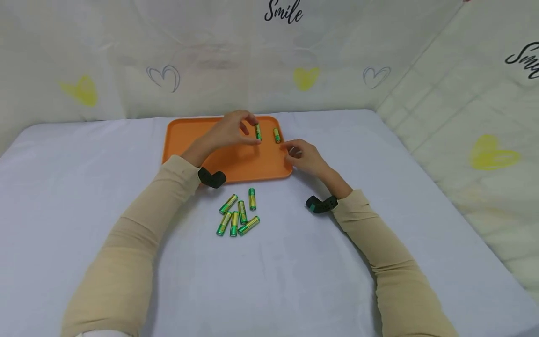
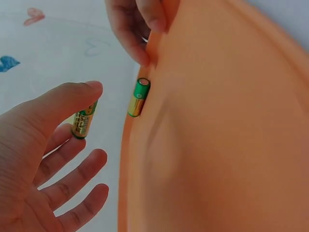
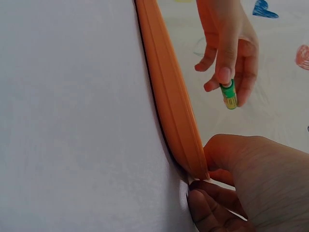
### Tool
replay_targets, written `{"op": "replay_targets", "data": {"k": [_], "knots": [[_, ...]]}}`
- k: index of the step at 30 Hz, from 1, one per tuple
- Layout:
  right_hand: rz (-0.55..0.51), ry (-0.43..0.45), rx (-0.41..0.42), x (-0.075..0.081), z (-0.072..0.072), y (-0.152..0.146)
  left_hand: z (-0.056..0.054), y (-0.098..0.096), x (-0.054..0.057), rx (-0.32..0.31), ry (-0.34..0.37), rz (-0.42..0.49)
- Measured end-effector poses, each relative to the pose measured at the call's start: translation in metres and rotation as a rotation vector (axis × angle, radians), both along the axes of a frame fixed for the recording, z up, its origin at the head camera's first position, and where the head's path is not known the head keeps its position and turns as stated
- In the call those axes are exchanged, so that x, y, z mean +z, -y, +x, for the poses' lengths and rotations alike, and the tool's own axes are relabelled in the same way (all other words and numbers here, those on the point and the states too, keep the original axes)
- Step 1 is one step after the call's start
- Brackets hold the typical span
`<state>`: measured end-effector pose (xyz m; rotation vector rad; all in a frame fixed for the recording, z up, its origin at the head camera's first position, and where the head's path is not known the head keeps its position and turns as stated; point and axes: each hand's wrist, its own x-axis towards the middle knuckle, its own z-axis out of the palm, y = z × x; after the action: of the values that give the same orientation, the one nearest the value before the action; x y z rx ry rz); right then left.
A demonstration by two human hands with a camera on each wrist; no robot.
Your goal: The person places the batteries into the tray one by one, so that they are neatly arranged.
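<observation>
My left hand (image 1: 233,130) is over the orange tray (image 1: 252,164), pinching a green and gold battery (image 2: 84,122) between thumb and fingertip. The battery is held nearly upright, with the other fingers spread apart. Inside the tray, by its right wall, lies a second battery (image 1: 276,135). At that same side my right hand (image 1: 308,157) holds the tray's rim, its fingers bent at the edge. In the right wrist view, fingers (image 3: 205,205) show outside the rim near the corner, while part of the grip is hidden behind the tray wall.
Several more batteries (image 1: 234,223) lie loosely grouped on the white cloth (image 1: 303,276) in front of the tray. Behind the table hangs a pale backdrop (image 1: 236,51) printed with hearts and lettering. A dark band (image 1: 321,205) sits on the right wrist.
</observation>
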<state>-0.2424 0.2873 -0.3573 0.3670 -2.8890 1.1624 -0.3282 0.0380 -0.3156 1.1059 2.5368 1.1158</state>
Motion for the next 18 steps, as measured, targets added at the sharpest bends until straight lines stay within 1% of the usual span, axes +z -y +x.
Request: {"op": "replay_targets", "data": {"k": [4,12,18], "knots": [[-0.008,-0.003,0.010,-0.001,0.001,0.000,-0.002,-0.005,0.000,-0.007,0.012,-0.004],[-0.004,0.001,0.005,0.000,0.001,-0.001,-0.006,-0.017,-0.001,-0.024,0.065,-0.007],[-0.015,0.011,-0.003,0.003,0.003,-0.001,-0.010,-0.026,-0.003,-0.035,0.062,-0.025]]}}
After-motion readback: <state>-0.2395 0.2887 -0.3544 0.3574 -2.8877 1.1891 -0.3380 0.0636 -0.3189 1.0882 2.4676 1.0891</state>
